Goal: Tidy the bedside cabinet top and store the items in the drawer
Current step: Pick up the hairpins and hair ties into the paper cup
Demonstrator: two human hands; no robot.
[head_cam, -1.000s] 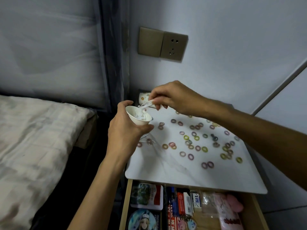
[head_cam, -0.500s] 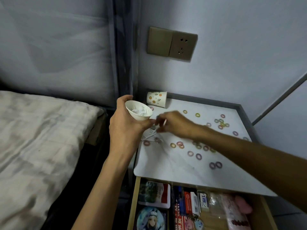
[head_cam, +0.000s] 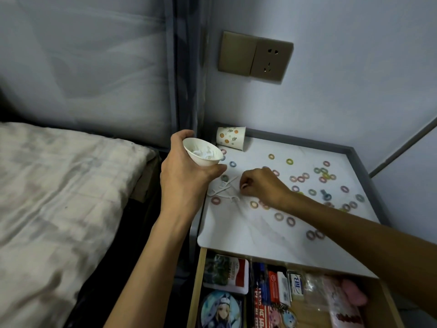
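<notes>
Barely begun: the left hand's fingers clamp a paper cup of floss picks. The right hand's curled fingers meet loose picks at the desk's nine o'clock, grip unclear. Hair ties lie scattered and the drawer is open.

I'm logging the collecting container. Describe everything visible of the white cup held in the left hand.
The white cup is small, tapered and plain, paper by its look, with a round open rim. It is tilted so its inside shows, holding white plastic pieces. The left hand grips it, thumb across the near wall, fingers round the far side. It is held in the air above the left edge of the cabinet top, touching nothing else.
</notes>
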